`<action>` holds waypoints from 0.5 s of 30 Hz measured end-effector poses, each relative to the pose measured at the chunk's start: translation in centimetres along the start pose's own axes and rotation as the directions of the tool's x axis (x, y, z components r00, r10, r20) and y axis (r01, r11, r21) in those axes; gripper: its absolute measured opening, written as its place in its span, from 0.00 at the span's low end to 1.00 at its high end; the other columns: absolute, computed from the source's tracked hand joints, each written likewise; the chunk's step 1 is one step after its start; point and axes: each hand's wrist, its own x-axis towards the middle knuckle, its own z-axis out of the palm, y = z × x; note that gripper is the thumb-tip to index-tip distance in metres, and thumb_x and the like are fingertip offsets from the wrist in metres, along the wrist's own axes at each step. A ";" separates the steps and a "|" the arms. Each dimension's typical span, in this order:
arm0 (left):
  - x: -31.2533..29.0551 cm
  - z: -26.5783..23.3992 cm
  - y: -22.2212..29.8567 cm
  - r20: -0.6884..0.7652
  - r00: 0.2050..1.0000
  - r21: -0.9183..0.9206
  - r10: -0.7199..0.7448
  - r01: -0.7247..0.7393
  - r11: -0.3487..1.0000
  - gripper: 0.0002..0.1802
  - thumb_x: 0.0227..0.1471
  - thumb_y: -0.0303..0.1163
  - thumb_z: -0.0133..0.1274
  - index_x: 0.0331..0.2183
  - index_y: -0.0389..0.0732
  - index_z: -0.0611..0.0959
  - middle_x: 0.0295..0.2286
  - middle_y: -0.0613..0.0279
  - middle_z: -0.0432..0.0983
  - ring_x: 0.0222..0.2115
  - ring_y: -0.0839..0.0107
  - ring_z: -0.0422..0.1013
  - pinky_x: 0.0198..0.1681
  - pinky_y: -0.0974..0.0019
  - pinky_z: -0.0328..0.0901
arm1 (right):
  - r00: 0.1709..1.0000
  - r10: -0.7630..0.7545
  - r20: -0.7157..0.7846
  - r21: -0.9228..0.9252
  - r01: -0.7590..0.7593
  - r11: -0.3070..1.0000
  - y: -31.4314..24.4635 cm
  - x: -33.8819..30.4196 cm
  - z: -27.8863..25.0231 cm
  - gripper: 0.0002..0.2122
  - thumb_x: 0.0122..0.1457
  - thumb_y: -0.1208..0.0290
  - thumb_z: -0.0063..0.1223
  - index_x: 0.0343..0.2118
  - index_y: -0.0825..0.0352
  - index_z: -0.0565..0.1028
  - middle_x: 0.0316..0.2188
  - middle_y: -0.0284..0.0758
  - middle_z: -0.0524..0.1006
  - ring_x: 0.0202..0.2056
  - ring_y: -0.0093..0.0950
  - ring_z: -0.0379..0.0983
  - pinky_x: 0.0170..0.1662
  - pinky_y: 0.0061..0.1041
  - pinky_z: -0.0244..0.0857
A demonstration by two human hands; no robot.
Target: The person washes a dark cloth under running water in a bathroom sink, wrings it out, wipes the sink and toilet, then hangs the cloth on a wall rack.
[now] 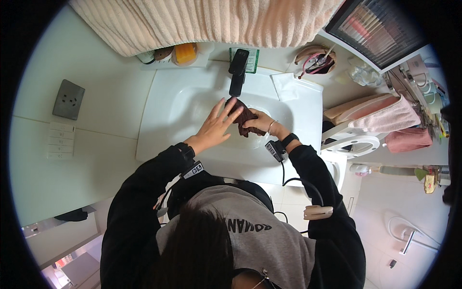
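Observation:
A dark brown, crumpled cloth [245,118] hangs over the basin of the white sink [166,103], just below the black faucet [237,72]. My right hand [262,122] grips its right side, fingers wrapped round the fabric. With fingers spread, my left hand [216,126] is at the cloth's left side, the fingertips close to its upper edge; whether they touch it I cannot tell. Some water seems to lie in the basin, partly hidden under the cloth and hands.
A white folded sheet [286,86] lies on the sink's back right corner. Behind the sink sit a green-edged packet [252,60], an orange item [185,53] and a small pouch [316,61]. A toilet [353,145] stands to the right. Cables run from both wrists.

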 end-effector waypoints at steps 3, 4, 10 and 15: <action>1.2 -0.6 -0.4 0.012 0.987 0.398 0.160 -0.151 0.905 0.50 0.33 0.30 0.63 0.58 0.53 0.56 0.60 0.54 0.39 0.59 0.47 0.41 0.58 0.53 0.50 | 0.976 0.135 0.172 -0.007 -0.136 0.991 -2.5 -1.0 0.0 0.19 0.45 0.64 0.58 0.42 0.63 0.70 0.21 0.29 0.71 0.17 0.19 0.65 0.16 0.18 0.57; 1.7 -0.8 -0.6 -0.101 0.955 0.441 0.280 -0.210 0.873 0.42 0.38 0.31 0.57 0.56 0.51 0.60 0.57 0.54 0.49 0.57 0.50 0.48 0.56 0.54 0.54 | 0.962 0.169 0.215 -0.036 -0.165 0.986 -3.3 -1.3 0.1 0.19 0.46 0.64 0.58 0.41 0.64 0.70 0.21 0.29 0.71 0.16 0.18 0.64 0.16 0.17 0.57; 4.0 -0.5 -1.8 -0.104 0.936 0.387 0.336 -0.273 0.881 0.28 0.43 0.30 0.48 0.50 0.44 0.69 0.37 0.61 0.67 0.40 0.63 0.64 0.41 0.63 0.65 | 0.973 -0.009 0.230 -0.252 0.068 0.965 -4.9 -2.0 1.5 0.38 0.41 0.51 0.66 0.52 0.64 0.58 0.26 0.30 0.71 0.21 0.19 0.67 0.19 0.17 0.59; 4.0 0.9 -1.4 -0.065 0.974 0.467 0.216 -0.162 0.869 0.21 0.39 0.30 0.51 0.41 0.40 0.73 0.30 0.63 0.69 0.33 0.66 0.67 0.34 0.66 0.66 | 0.994 0.040 -0.104 -0.303 -0.070 0.950 -2.9 -1.4 3.3 0.49 0.29 0.42 0.68 0.49 0.75 0.59 0.40 0.43 0.72 0.44 0.35 0.70 0.48 0.30 0.63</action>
